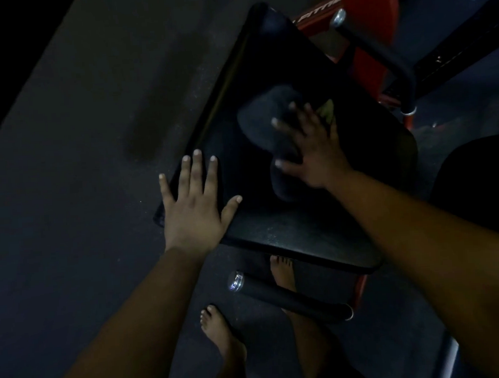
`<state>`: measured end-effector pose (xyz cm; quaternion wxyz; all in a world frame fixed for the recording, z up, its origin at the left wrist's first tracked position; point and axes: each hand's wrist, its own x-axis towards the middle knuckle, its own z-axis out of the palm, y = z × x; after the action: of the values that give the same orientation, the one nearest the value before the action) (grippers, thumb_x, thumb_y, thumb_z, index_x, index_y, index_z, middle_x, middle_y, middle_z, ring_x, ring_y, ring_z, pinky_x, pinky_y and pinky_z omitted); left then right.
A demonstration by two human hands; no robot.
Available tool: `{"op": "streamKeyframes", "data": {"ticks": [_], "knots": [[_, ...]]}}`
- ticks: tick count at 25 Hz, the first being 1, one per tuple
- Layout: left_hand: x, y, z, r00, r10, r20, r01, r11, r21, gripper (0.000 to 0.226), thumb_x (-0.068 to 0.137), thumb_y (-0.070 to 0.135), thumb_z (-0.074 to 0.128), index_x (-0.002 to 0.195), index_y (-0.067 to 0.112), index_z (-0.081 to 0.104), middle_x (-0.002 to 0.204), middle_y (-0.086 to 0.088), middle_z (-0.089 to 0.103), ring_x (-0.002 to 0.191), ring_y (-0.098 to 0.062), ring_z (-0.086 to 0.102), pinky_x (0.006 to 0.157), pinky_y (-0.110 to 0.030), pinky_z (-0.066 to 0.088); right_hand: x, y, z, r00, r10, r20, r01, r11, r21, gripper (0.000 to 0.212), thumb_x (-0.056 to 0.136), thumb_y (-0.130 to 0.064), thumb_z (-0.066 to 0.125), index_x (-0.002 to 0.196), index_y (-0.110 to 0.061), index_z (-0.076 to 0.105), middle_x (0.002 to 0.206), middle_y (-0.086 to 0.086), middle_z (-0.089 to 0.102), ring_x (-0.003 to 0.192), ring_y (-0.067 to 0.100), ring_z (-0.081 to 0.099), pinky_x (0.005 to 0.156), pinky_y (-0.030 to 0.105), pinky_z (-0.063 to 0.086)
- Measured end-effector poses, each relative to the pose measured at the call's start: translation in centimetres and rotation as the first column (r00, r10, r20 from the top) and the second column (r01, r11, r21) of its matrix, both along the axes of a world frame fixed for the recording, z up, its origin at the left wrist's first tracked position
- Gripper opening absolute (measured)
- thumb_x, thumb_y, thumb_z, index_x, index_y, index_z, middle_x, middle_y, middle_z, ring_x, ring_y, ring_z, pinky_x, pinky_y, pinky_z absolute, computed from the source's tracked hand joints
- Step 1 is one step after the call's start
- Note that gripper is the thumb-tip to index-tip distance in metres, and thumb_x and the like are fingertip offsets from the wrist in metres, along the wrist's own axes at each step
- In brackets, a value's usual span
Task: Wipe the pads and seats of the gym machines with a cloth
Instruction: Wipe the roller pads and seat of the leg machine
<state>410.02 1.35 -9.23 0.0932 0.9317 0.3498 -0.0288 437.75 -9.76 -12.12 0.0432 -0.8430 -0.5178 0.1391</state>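
A black padded seat [265, 79] of a red-framed gym machine fills the middle of the view. A dark cloth [263, 120] lies on the seat's middle. My right hand [313, 147] presses flat on the cloth with fingers spread. My left hand [193, 204] rests flat on the seat's near left corner, fingers straight, holding nothing. The part of the cloth under my right palm is hidden.
A black foam handle with a chrome end cap [236, 281] sticks out below the seat's near edge. Another black handle bar [380, 52] and the red frame [366, 15] stand at the far right. My bare feet [219, 334] are on the dark rubber floor [68, 200].
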Motion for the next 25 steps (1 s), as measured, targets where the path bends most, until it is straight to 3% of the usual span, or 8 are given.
{"op": "streamKeyframes", "data": {"ticks": [5, 7, 10, 13, 17, 19, 23, 25], "knots": [[-0.1, -0.4, -0.6, 0.999, -0.051, 0.019, 0.049, 0.993, 0.112, 0.078, 0.102, 0.063, 0.036, 0.162, 0.018, 0.015, 0.17, -0.011, 0.008, 0.157, -0.027, 0.006, 0.122, -0.064, 0.004, 0.5, 1.0, 0.0, 0.842, -0.53, -0.102, 0.535, 0.845, 0.023, 0.078, 0.09, -0.078, 0.029, 0.158, -0.049, 0.006, 0.171, 0.001, 0.001, 0.157, 0.027, -0.004, 0.113, 0.076, 0.003], [0.1, -0.3, -0.2, 0.997, -0.081, 0.012, 0.079, 0.99, 0.115, 0.076, 0.101, 0.061, 0.035, 0.162, 0.018, 0.017, 0.17, -0.011, 0.009, 0.157, -0.027, 0.007, 0.121, -0.065, 0.005, -4.9, -2.1, 0.0, 0.847, -0.517, -0.122, 0.524, 0.852, 0.025, 0.078, 0.091, -0.078, 0.027, 0.159, -0.047, 0.006, 0.171, 0.003, 0.003, 0.157, 0.029, -0.004, 0.113, 0.077, 0.003], [1.5, -0.4, 0.6, 0.984, -0.178, -0.004, 0.177, 0.979, 0.099, 0.074, 0.101, 0.058, 0.036, 0.161, 0.016, 0.022, 0.169, -0.012, 0.013, 0.157, -0.028, 0.009, 0.12, -0.066, 0.007, -12.3, -10.6, -0.5, 0.948, -0.294, -0.12, 0.294, 0.956, -0.017, 0.081, 0.089, -0.078, 0.036, 0.158, -0.049, 0.007, 0.171, 0.0, 0.0, 0.157, 0.029, -0.005, 0.112, 0.075, 0.009], [4.0, -1.2, 0.9, 0.958, -0.28, -0.061, 0.284, 0.953, 0.1, 0.076, 0.1, 0.062, 0.032, 0.16, 0.016, 0.024, 0.169, -0.012, 0.014, 0.157, -0.027, 0.01, 0.121, -0.065, 0.007, -10.8, -18.8, -2.8, 0.959, -0.276, -0.059, 0.271, 0.96, -0.076, 0.086, 0.082, -0.08, 0.04, 0.154, -0.057, -0.001, 0.17, -0.002, 0.004, 0.156, 0.027, 0.002, 0.113, 0.072, 0.018], [6.6, -1.4, 0.1, 0.929, -0.344, -0.133, 0.36, 0.926, 0.116, 0.082, 0.098, 0.068, 0.027, 0.16, 0.014, 0.024, 0.168, -0.015, 0.014, 0.157, -0.03, 0.009, 0.118, -0.07, 0.007, -8.8, -21.6, -3.5, 0.718, -0.694, -0.049, 0.682, 0.716, -0.147, 0.082, 0.085, -0.078, 0.032, 0.157, -0.05, 0.006, 0.17, 0.007, 0.01, 0.156, 0.029, 0.002, 0.116, 0.071, 0.011], [7.1, -1.1, 0.1, 0.93, -0.351, -0.111, 0.364, 0.922, 0.13, 0.081, 0.099, 0.066, 0.029, 0.159, 0.013, 0.024, 0.168, -0.015, 0.014, 0.156, -0.03, 0.009, 0.118, -0.07, 0.006, -10.7, -17.2, -2.5, 0.64, -0.768, -0.031, 0.761, 0.639, -0.112, 0.078, 0.09, -0.076, 0.027, 0.159, -0.043, 0.012, 0.169, 0.009, 0.013, 0.156, 0.034, 0.005, 0.115, 0.073, 0.01], [9.6, -0.1, -0.1, 0.926, -0.372, -0.067, 0.378, 0.915, 0.141, 0.076, 0.101, 0.062, 0.028, 0.16, 0.014, 0.021, 0.169, -0.014, 0.012, 0.157, -0.029, 0.007, 0.119, -0.069, 0.004, -7.4, -8.0, -0.5, 0.884, -0.422, -0.2, 0.429, 0.903, -0.005, 0.071, 0.096, -0.073, 0.029, 0.158, -0.049, 0.004, 0.17, -0.004, -0.005, 0.156, 0.028, -0.012, 0.114, 0.072, 0.006], [11.0, 1.0, -0.2, 0.924, -0.376, -0.074, 0.383, 0.914, 0.134, 0.077, 0.101, 0.063, 0.028, 0.161, 0.015, 0.02, 0.169, -0.014, 0.012, 0.157, -0.028, 0.006, 0.119, -0.07, 0.002, -3.3, -8.4, -1.5, 0.939, -0.314, -0.138, 0.327, 0.942, 0.081, 0.071, 0.095, -0.073, 0.035, 0.158, -0.049, 0.014, 0.171, -0.003, 0.004, 0.157, 0.027, -0.002, 0.114, 0.071, 0.01]]}}
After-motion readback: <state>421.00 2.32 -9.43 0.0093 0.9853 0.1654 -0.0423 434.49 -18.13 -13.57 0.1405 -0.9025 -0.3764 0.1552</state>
